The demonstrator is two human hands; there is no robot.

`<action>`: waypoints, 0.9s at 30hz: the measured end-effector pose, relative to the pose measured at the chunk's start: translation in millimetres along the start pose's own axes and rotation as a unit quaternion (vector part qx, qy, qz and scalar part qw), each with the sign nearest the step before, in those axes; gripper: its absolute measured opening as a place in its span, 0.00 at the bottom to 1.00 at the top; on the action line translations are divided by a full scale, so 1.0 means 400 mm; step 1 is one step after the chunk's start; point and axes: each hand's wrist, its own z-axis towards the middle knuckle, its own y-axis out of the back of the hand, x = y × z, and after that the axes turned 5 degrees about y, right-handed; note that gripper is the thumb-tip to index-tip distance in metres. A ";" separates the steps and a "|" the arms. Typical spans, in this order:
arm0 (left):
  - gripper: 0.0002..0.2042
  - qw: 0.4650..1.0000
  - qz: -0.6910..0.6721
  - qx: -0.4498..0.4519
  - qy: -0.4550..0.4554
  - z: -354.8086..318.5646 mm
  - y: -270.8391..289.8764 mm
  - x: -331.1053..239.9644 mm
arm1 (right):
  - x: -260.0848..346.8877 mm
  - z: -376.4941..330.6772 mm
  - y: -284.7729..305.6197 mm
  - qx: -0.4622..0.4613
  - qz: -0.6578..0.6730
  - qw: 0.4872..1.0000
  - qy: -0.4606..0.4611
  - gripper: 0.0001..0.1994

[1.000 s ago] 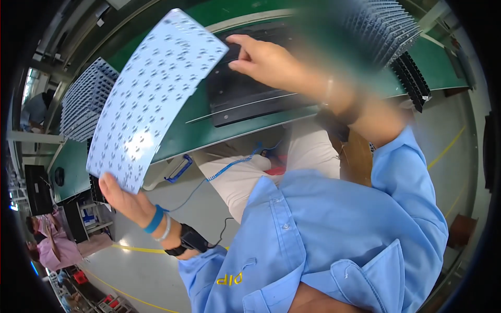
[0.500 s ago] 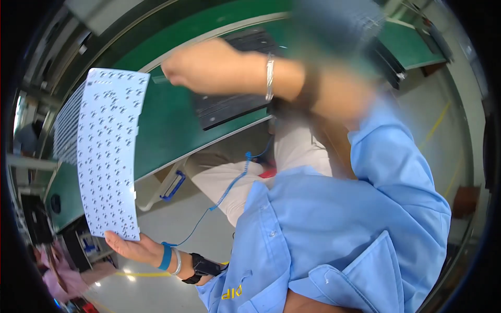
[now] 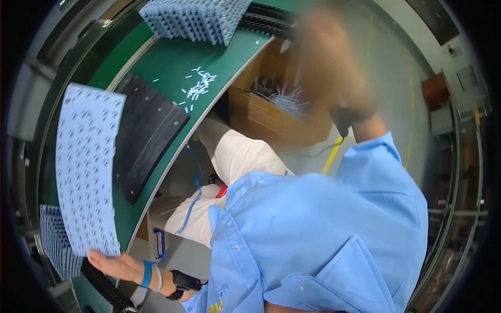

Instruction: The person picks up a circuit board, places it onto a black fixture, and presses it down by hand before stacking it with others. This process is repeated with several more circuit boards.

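Observation:
My left hand (image 3: 117,267) grips the lower end of a white circuit board (image 3: 88,167), thumb over its edge. The tall panel stands nearly upright, with rows of small dark parts across its face. A blue wrist strap circles my left wrist. Far to the right, my right hand (image 3: 324,47) is smeared by motion beyond the edge of the green bench. Its fingers cannot be made out, nor whether it holds anything. It is nearest to an open cardboard box (image 3: 261,112) containing thin whitish strips.
A black plate (image 3: 148,138) lies on the green bench (image 3: 156,60) behind the board. Small white pieces (image 3: 199,86) are scattered beside it. A row of similar boards (image 3: 193,21) stands at the far end; another stack (image 3: 55,240) is at lower left.
My right hand has swung right, away from the board's top, toward the box. The view has turned, bringing the box and scattered pieces into sight. My left hand keeps hold of the circuit board.

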 end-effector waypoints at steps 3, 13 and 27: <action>0.11 0.994 -0.082 -0.014 0.067 -0.042 -0.098 -0.039 | -0.187 -0.130 0.019 -0.003 -0.217 0.969 0.121 0.15; 0.05 0.977 -0.151 0.152 -0.018 -0.098 -0.175 -0.104 | 0.347 0.043 -0.193 0.139 0.328 0.934 -0.015 0.21; 0.04 0.966 -0.086 0.243 0.018 -0.085 -0.175 -0.108 | 0.427 0.082 -0.151 0.211 0.338 0.917 -0.029 0.09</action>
